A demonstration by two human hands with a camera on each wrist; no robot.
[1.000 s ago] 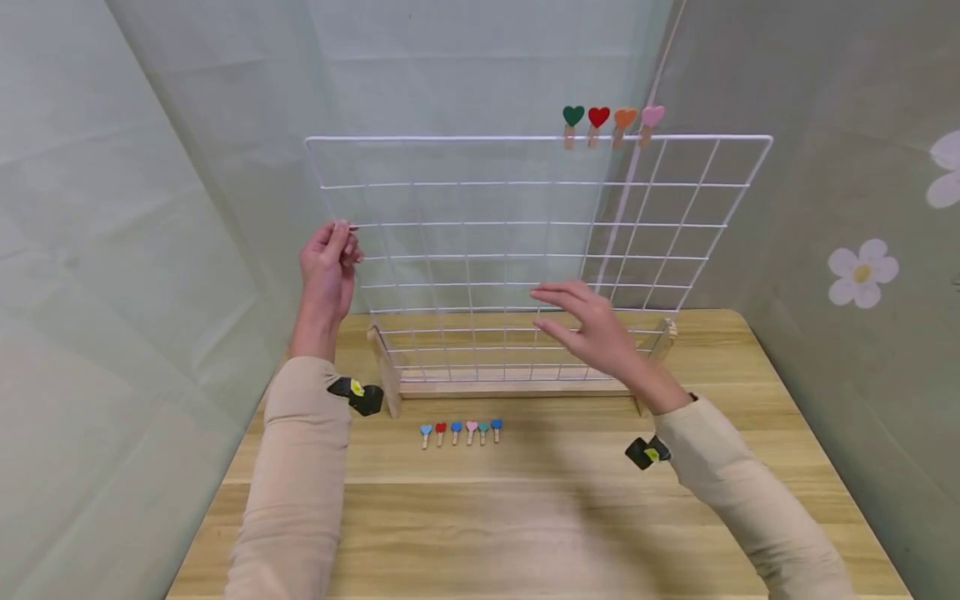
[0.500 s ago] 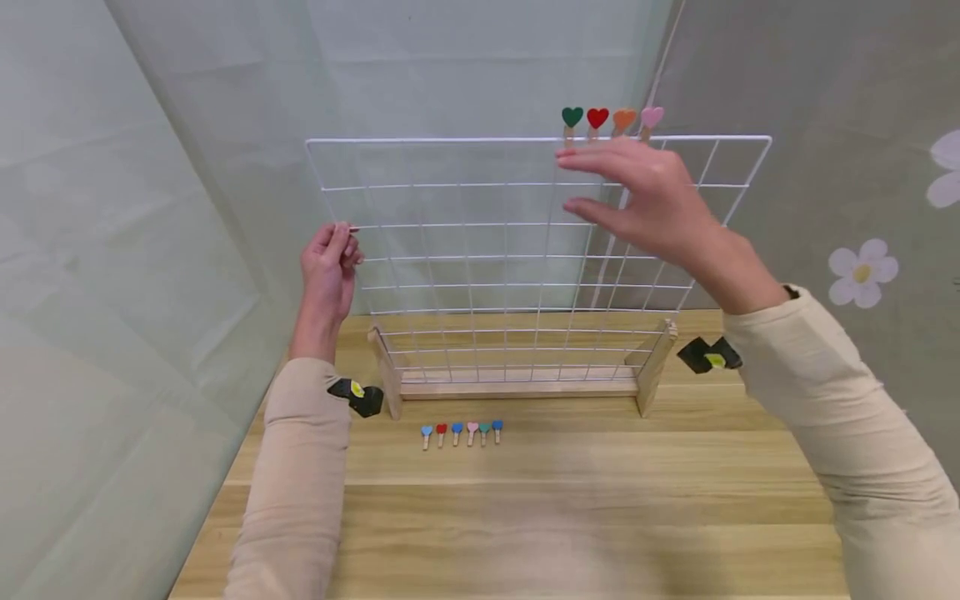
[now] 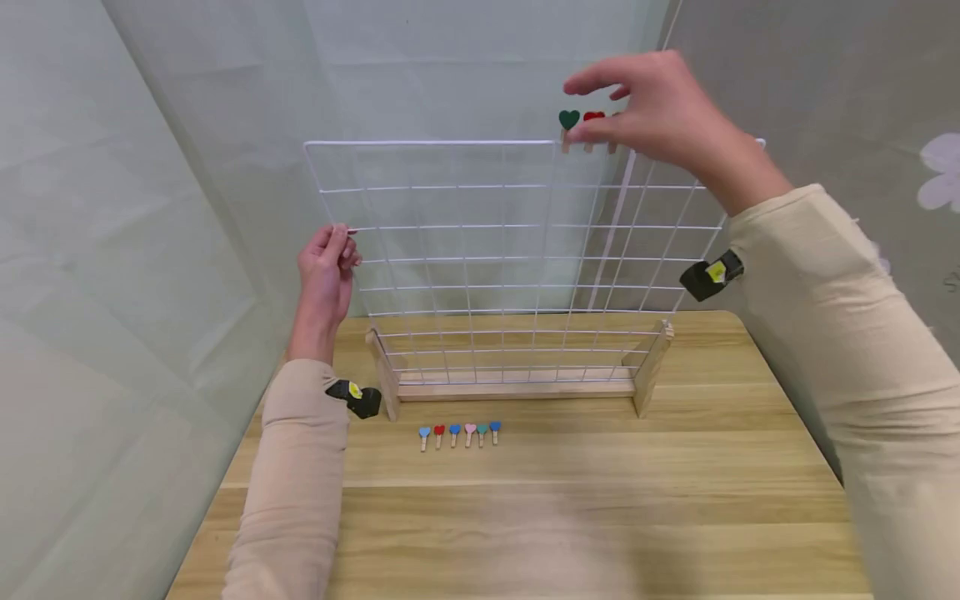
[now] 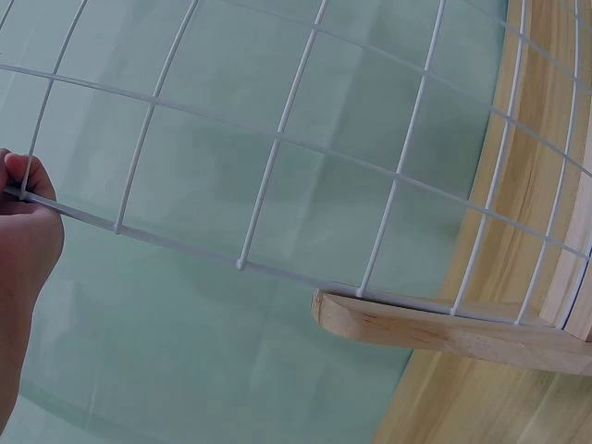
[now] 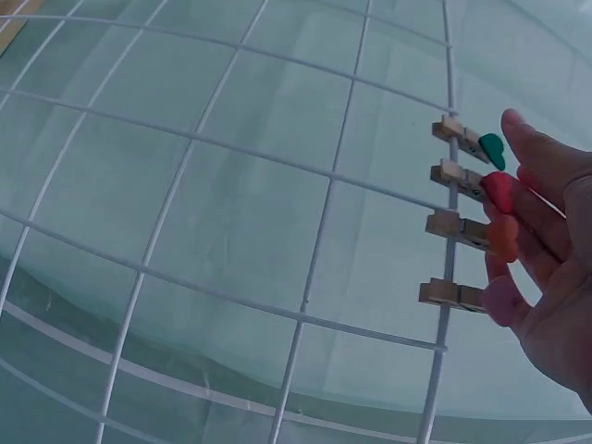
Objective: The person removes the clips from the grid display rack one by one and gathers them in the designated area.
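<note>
A white wire grid panel (image 3: pixel 517 250) stands upright in a wooden base (image 3: pixel 517 387) on a light wooden table (image 3: pixel 570 500). The left hand (image 3: pixel 326 267) pinches the panel's left edge wire partway up, thumb and fingers closed on it; the left wrist view shows the fingertips (image 4: pixel 23 180) wrapped on that wire. The right hand (image 3: pixel 652 108) is raised at the panel's top right corner, its fingers loosely spread and lightly bent in front of a row of heart-topped wooden clothespins clipped to the top wire. In the right wrist view the green heart clip (image 5: pixel 476 143), the red heart clip (image 5: pixel 481 185), the orange heart clip (image 5: pixel 476 231) and a fourth clip (image 5: pixel 453 294), whose heart is hidden behind the fingers, sit side by side on the wire, with the fingertips (image 5: pixel 518 185) right at the hearts; whether they actually grip one cannot be told. Six small heart pegs (image 3: pixel 459 433) lie in a neat row on the table just in front of the base, in blue, red, blue, pink, teal and blue. Both arms wear beige sleeves with a black camera strapped at each wrist. Pale green fabric walls (image 3: pixel 150 208) enclose the table, and the right-hand wall (image 3: pixel 900 125) is greyer with white flower prints. No writing or labels can be read anywhere.
</note>
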